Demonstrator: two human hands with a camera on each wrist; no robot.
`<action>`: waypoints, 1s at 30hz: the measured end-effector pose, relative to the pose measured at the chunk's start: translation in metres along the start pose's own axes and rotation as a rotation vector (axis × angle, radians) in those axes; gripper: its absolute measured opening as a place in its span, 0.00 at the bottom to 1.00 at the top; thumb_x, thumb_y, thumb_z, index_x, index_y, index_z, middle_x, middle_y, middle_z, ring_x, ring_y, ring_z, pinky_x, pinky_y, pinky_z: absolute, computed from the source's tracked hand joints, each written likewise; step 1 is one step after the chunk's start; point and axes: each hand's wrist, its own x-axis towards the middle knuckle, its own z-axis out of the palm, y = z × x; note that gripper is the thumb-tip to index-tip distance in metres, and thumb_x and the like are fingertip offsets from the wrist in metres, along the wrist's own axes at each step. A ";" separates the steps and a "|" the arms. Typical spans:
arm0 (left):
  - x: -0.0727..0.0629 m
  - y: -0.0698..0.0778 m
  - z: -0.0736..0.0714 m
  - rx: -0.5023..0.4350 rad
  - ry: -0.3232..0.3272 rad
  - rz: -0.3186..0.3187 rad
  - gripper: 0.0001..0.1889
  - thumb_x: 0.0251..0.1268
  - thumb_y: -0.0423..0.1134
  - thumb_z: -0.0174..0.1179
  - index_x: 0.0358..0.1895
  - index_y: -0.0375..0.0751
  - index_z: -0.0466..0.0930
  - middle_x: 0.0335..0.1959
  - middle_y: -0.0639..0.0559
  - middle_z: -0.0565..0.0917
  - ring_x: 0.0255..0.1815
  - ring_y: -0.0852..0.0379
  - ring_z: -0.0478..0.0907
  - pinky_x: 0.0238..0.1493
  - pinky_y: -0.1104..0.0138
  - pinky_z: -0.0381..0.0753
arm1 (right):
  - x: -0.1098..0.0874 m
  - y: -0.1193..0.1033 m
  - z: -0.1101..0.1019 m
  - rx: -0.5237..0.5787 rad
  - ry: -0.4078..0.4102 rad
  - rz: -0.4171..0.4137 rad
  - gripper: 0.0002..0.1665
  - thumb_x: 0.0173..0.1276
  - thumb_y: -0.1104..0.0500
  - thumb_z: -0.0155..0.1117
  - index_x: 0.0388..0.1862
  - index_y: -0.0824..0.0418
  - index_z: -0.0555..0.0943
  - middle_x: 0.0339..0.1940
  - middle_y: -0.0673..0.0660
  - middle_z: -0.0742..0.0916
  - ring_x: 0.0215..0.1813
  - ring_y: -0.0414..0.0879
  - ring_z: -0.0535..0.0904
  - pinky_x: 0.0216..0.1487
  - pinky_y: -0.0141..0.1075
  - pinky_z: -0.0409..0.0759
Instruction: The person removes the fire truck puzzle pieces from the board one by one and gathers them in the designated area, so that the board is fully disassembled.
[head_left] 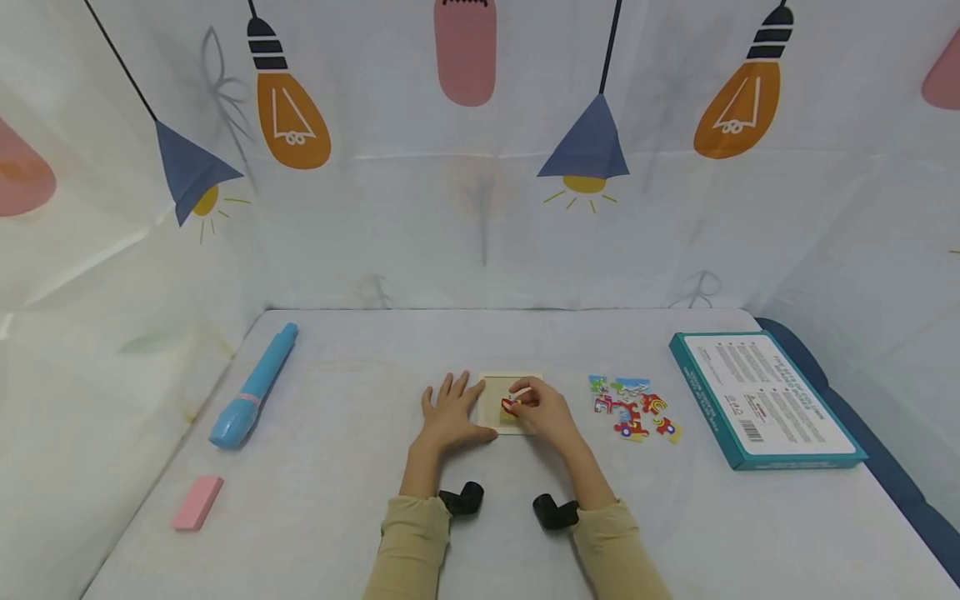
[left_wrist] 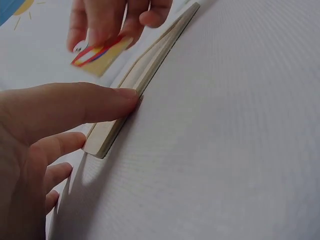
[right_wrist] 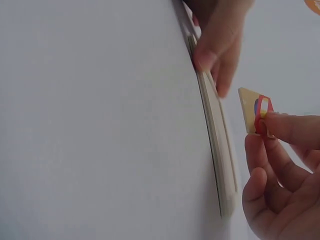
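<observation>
A shallow wooden puzzle tray lies flat on the white table in front of me. My left hand is at its left side with fingers spread, and its thumb rests on the tray's edge in the left wrist view. Above the tray, my right hand pinches a puzzle piece between thumb and fingers. That piece is yellowish with a red, white and blue print, and it is held tilted, apart from the tray. Several loose, brightly coloured puzzle pieces are gathered to the right of the tray.
A teal-edged box with a printed white face lies at the right. On the left are a blue pen-shaped device and a pink block. A white curtain with printed lamps hangs behind the table.
</observation>
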 end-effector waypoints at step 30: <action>0.000 -0.003 0.001 -0.003 -0.005 0.004 0.46 0.40 0.58 0.66 0.68 0.50 0.62 0.73 0.46 0.54 0.74 0.43 0.42 0.65 0.41 0.36 | -0.034 0.037 -0.093 -0.116 0.026 0.244 0.15 0.63 0.64 0.58 0.50 0.65 0.75 0.43 0.64 0.79 0.44 0.53 0.74 0.37 0.36 0.74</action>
